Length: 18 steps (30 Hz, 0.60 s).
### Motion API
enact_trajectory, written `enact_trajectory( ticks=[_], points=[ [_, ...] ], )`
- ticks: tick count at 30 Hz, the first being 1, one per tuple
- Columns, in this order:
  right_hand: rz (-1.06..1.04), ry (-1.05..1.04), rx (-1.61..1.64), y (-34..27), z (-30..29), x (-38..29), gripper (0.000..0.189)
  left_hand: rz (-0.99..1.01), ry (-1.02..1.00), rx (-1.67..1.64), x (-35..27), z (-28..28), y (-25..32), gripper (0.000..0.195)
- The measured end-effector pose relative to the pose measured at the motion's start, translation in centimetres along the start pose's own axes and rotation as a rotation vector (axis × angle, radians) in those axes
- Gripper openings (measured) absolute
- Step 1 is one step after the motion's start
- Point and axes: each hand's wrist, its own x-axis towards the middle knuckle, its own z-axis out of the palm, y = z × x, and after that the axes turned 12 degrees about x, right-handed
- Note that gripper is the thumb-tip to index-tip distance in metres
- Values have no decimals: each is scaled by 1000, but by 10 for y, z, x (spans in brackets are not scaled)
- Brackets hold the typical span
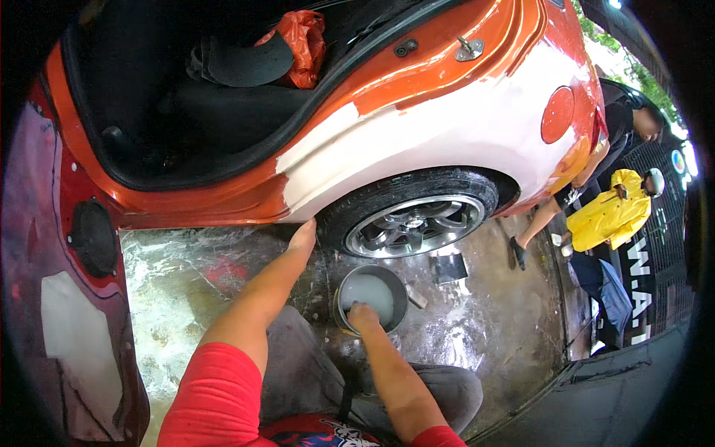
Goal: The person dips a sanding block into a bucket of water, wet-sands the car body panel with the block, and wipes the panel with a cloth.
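Observation:
My left hand [303, 233] reaches to the lower edge of the car's rear quarter panel, just ahead of the rear wheel [414, 224]. Its fingers are hidden against or under that edge. The orange quarter panel [435, 131] carries a broad whitish coated area around the wheel arch. My right hand [364, 317] dips over the near rim of a round bucket [400, 306] of cloudy whitish liquid [368, 291]. Something small and dark shows at its fingers, too unclear to name. The bucket stands on the wet floor below the wheel.
An open car door [89, 335] borders the left. A light block [416, 297] lies beside the bucket, and a dark flat sheet [448, 268] near the tyre. Inside the car is an orange plastic bag [307, 50]. Two people [609, 128] are at the right, one in a yellow raincoat [611, 212].

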Motion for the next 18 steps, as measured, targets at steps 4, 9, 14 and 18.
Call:
enact_trajectory(
  ticks=[4, 9, 14, 18],
  points=[
    [-14, -114, -115, -30, -38, -13, 39, -54, 9, -18, 0, 18, 11, 43],
    [-88, -110, -104, -45, -109, -29, 47, -90, 64, -100, 9, 12, 18, 43],
    [-317, -61, -29, -59, -165, -63, 46, -151, 76, -182, -4, 20, 13, 39],
    [-292, -101, 11, -27, -177, -50, 45, -442, 453, -1331, -35, -51, -20, 27]
  ],
)
